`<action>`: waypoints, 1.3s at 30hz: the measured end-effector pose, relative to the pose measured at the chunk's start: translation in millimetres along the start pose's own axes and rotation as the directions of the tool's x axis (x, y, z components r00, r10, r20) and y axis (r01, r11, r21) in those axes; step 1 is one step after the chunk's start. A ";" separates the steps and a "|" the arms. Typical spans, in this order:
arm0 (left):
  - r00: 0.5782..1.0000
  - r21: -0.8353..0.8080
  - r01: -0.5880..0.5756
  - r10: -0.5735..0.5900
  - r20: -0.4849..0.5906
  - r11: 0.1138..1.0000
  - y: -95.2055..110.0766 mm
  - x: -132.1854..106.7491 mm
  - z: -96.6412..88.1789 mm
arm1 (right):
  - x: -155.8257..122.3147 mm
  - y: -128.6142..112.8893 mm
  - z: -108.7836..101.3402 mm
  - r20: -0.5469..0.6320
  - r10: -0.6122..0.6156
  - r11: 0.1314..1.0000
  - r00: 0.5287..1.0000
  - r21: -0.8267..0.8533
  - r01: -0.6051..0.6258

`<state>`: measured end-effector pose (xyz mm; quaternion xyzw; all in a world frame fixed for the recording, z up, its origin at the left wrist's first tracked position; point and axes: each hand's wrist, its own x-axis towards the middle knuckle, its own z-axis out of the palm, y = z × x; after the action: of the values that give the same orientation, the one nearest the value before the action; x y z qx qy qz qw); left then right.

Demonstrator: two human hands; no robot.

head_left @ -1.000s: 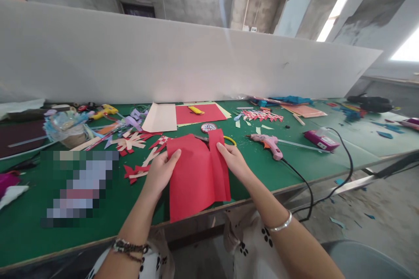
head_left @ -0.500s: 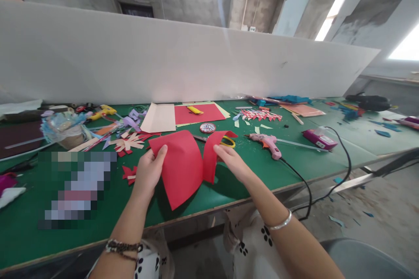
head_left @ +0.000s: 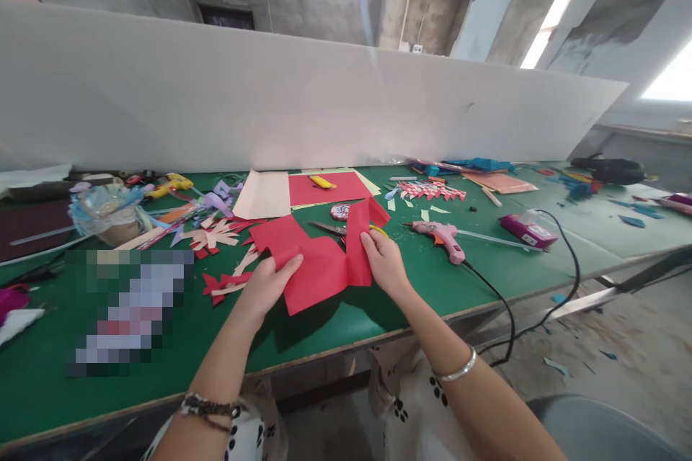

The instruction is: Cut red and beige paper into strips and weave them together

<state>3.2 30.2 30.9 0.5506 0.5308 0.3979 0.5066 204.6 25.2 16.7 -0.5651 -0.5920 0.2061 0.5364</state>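
Where the green table starts at the left of my feed, I see a bundle of pale blue scraps, with a yellow glue gun behind it. Next come red and cream paper offcuts, strewn flat on the mat. The left hand is just right of them. Its thumb lies on top of the red paper and its fingers are curled under, pinching the sheet's lower left edge. The sheet sits at the middle of the table near the front edge, lifted a little off the mat, with a slit dividing its far end into two flaps. Behind it lie a cream sheet, a scissors and a small round disc. The right hand grips the right flap, fingers closed on it with the thumb on top, and that flap stands up. Further right a pink glue gun lies on the mat, and its black cord loops over the table edge near a purple box.
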 end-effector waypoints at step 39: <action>0.946 0.066 -0.253 0.261 -0.191 0.965 -4.1 -11.0 35.7 | -22.7 -7.8 10.8 0.601 -0.239 0.959 0.763 0.269 0.088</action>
<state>35.9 14.2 21.9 0.5829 0.5101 0.5026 0.3839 186.8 6.8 10.5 -0.3454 -0.7567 0.4002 0.3845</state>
